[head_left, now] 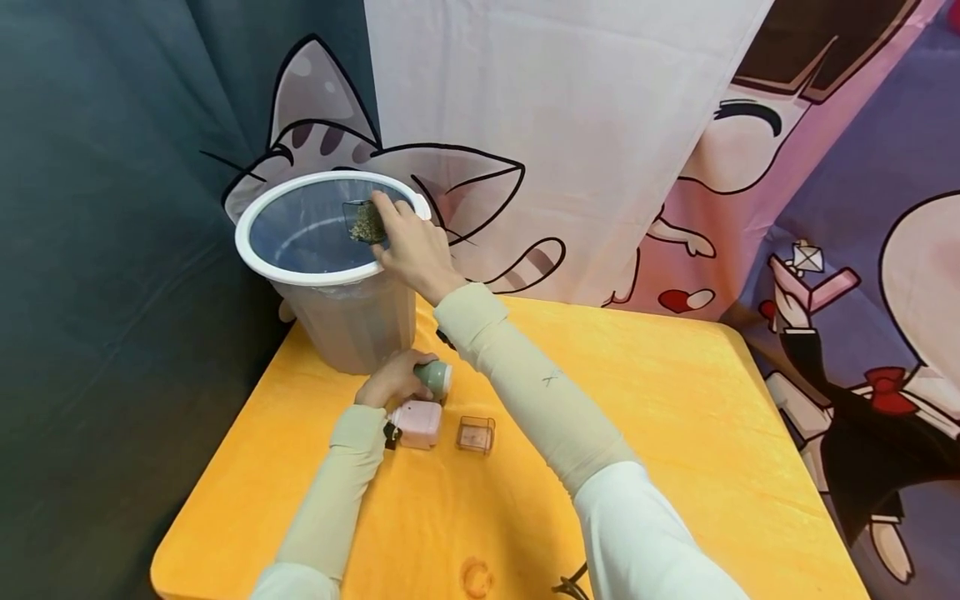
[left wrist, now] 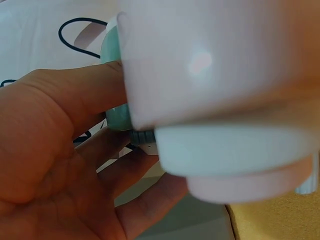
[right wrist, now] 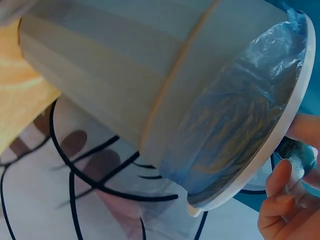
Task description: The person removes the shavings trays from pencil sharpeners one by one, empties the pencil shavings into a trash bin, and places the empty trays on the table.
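Note:
My right hand [head_left: 418,248] pinches a small clear box [head_left: 352,218] over the mouth of the bin [head_left: 352,325]. Greenish-brown crumbs [head_left: 367,225] fill part of that box. In the right wrist view, the fingers of the right hand [right wrist: 290,200] show just past the bin's white rim. Down on the table, my left hand [head_left: 393,379] grips a green rounded cylinder [head_left: 432,378] with a white end. Beside that hand lies a pink bottle-like object [head_left: 420,422]. It is blurred in the left wrist view and covers much of the green cylinder [left wrist: 118,116].
A thin blue bag lines the bin. Right of the pink object sits a small see-through brownish square tray [head_left: 476,435] on the yellow table [head_left: 645,392]. A dark cord [head_left: 572,587] lies at the front edge. Printed cloth [head_left: 555,100] hangs behind.

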Motion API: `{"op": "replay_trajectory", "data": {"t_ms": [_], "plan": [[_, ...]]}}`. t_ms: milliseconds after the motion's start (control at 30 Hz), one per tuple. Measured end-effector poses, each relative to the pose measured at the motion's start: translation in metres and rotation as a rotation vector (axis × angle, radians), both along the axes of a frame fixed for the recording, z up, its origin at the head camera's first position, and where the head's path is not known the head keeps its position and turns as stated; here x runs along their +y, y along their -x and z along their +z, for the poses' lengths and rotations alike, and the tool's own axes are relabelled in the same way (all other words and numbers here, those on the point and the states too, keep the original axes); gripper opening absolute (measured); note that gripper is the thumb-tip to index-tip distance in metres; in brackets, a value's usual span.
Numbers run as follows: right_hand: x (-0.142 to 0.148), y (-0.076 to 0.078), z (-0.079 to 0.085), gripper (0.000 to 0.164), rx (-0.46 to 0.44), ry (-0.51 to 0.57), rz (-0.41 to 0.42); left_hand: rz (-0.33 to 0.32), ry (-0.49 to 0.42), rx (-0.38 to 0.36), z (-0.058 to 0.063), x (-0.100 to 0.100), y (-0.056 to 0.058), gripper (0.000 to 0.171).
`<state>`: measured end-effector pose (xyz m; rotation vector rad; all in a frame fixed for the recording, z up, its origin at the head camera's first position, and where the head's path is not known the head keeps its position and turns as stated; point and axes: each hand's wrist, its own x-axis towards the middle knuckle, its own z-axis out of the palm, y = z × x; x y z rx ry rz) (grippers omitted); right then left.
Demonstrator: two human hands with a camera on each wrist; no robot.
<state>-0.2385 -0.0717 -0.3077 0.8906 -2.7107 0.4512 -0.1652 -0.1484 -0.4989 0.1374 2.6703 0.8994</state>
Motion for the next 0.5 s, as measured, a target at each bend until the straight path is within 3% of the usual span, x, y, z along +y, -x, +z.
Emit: {"op": "replay_trajectory", "data": {"t_ms": [333,500], "plan": [[-0.0037,-0.0033,0.0017,0.062,0.156,-0.118,0.053,-0.004,-0.027,0.016,0.0023,0.0002,-0.0019,0.059],[-0.0049,-0.0053,-0.0017,0.052,0.304,-0.166,0.096,-0.019,-0.069,0.029,0.0025,-0.0001,-0.0033,0.055]]}}
